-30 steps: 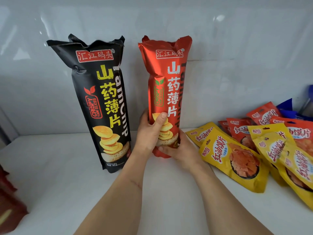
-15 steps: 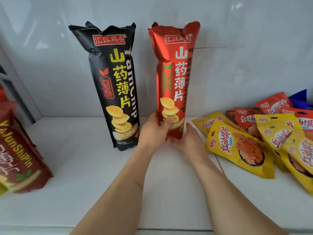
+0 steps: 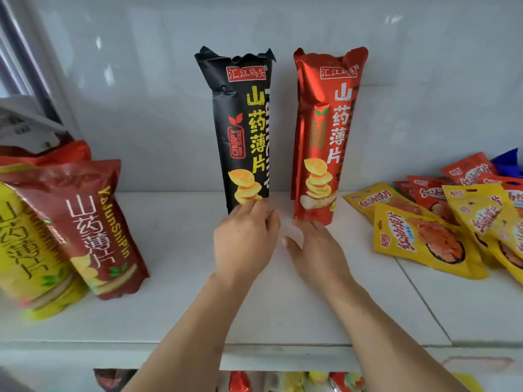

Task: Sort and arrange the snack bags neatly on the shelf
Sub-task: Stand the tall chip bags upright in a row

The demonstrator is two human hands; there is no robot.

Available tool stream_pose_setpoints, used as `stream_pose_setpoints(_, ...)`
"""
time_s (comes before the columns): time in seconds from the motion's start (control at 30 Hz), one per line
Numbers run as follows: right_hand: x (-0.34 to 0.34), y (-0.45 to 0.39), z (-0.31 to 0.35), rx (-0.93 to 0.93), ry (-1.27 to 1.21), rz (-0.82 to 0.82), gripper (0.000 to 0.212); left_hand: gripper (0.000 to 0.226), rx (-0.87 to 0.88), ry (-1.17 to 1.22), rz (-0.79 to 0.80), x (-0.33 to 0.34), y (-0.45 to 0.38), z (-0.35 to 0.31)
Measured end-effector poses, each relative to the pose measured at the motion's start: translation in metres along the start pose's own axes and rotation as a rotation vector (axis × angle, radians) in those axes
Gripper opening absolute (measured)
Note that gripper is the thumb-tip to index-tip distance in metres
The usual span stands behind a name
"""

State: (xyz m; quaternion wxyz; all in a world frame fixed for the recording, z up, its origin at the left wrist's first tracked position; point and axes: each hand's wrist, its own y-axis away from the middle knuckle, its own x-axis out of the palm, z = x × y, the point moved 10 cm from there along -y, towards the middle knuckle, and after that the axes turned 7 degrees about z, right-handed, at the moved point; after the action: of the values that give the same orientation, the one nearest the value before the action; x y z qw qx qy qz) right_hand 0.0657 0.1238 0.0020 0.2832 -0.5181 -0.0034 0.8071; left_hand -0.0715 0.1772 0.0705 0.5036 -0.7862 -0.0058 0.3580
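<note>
Against the glossy white back wall (image 3: 141, 94), a tall red foil yam-chip bag (image 3: 325, 131) stands upright just right of a tall black foil yam-chip bag (image 3: 243, 128). Both hands hold nothing: the left hand (image 3: 244, 240), loosely curled, touches the black bag's base; the right hand (image 3: 315, 248) lies spread below the red one. Standing the tall bags seems done; next, probably, come the flat yellow and red pouches (image 3: 424, 236) scattered to the right on the white shelf (image 3: 175, 306).
</note>
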Motion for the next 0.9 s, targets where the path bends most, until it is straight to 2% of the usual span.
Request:
stream_pose_setpoints(0.07, 0.008, -0.004, 0.009, 0.037, -0.097, 0.014, 0.057, 0.030, -0.108, 0.142, -0.038, -0.013, -0.003, 0.023)
stream_pose_setpoints(0.17, 0.022, -0.013, 0.019, 0.102, -0.252, 0.040, 0.076, 0.056, -0.324, 0.464, 0.062, -0.005, -0.010, 0.060)
stream_pose_setpoints(0.27, 0.034, -0.023, 0.023, 0.144, -0.417, 0.050, 0.093, 0.083, -0.488, 0.682, 0.157, 0.013, -0.016, 0.082)
stream_pose_setpoints(0.33, 0.040, -0.030, 0.025, 0.149, -0.490, 0.059, 0.100, 0.089, -0.557, 0.789, 0.221, 0.026, -0.020, 0.087)
stream_pose_setpoints(0.4, 0.043, -0.036, 0.027, 0.140, -0.536, 0.074, 0.105, 0.086, -0.594, 0.856, 0.281, 0.038, -0.021, 0.090)
stream_pose_setpoints(0.47, 0.045, -0.039, 0.030, 0.115, -0.554, 0.083, 0.098, 0.070, -0.590, 0.879, 0.311, 0.049, -0.023, 0.095)
stream_pose_setpoints(0.53, 0.043, -0.040, 0.033, 0.083, -0.537, 0.047, 0.080, 0.055, -0.576, 0.914, 0.335, 0.059, -0.022, 0.098)
stream_pose_setpoints(0.63, 0.039, -0.042, 0.028, 0.059, -0.494, -0.035, 0.079, 0.048, -0.574, 1.021, 0.376, 0.067, -0.018, 0.099)
stream_pose_setpoints(0.8, 0.037, -0.047, 0.027, 0.056, -0.417, -0.046, 0.080, 0.076, -0.582, 0.973, 0.276, 0.056, -0.028, 0.112)
stream_pose_setpoints(0.9, 0.041, -0.049, 0.025, 0.083, -0.454, -0.057, 0.078, 0.096, -0.559, 1.082, 0.307, 0.062, -0.046, 0.110)
